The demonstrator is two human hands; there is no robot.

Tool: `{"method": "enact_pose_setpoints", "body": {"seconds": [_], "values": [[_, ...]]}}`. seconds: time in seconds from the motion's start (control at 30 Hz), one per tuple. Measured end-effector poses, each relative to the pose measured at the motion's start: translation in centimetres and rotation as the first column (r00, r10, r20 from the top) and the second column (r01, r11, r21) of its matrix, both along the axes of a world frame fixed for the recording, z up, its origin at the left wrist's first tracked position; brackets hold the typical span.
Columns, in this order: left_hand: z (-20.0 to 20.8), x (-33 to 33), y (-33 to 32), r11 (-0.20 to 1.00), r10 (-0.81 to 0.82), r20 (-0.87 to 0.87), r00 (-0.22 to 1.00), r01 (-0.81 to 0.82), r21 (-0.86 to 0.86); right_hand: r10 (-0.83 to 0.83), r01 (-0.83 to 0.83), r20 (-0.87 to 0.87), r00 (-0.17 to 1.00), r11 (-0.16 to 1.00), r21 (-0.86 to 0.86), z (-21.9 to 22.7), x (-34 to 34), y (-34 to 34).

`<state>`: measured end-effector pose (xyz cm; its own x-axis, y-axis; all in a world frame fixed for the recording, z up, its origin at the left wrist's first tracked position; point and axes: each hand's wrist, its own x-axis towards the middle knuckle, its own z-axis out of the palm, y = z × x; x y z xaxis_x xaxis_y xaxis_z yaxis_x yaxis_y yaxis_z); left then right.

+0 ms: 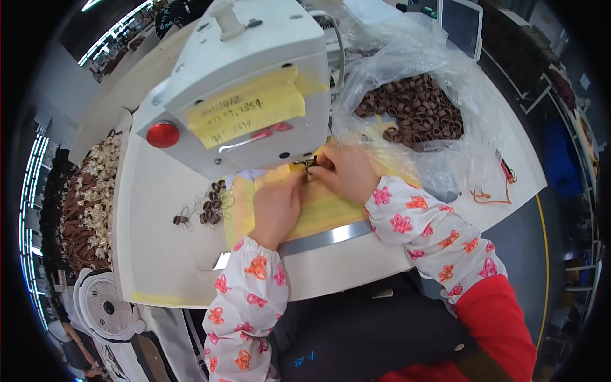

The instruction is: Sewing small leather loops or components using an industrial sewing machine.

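Observation:
Both my hands meet under the head of a white sewing machine (pixel 254 127). My right hand (pixel 351 170) is closed in a pinch beside the dark metal parts at the stitching spot. My left hand (pixel 278 207) comes in from the near side, its thumb and forefinger pressed together close to the right fingertips. What either hand pinches is small and mostly covered by the fingers. Under both hands lies a yellow-taped work plate (pixel 331 207) with a metal strip along its front. Left of it sits a small group of brown loops (pixel 212 207) with loose threads.
A clear plastic bag (pixel 439 51) full of brown loops (pixel 420 111) stands at the back right. An orange cord (pixel 493 198) lies near the table's right corner. Brown strips with pale pieces (pixel 92 197) are heaped at the left. Below them is a white fan (pixel 108 307).

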<state>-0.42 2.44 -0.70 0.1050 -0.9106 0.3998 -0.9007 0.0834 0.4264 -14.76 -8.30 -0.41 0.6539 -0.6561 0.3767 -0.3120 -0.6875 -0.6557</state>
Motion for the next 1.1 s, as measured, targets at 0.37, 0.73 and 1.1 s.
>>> {"method": "enact_pose_setpoints", "body": {"seconds": [0.37,0.73,1.1], "values": [[1.7,-1.1,0.9,0.98,-0.192,-0.298,0.935,0.199,-0.006,0.082,-0.157,0.166,0.983,0.846,0.509,-0.1,-1.8,1.6],[0.2,0.9,-0.5,0.986,-0.146,-0.32,0.936,0.164,0.031,0.383,-0.357,0.011,0.924,0.853,0.381,3.1,-2.0,2.7],[0.7,0.8,-0.6,0.99,-0.006,-0.409,0.913,0.062,0.124,0.32,-0.216,-0.048,0.946,0.735,0.642,3.2,-0.2,-0.5]]}}
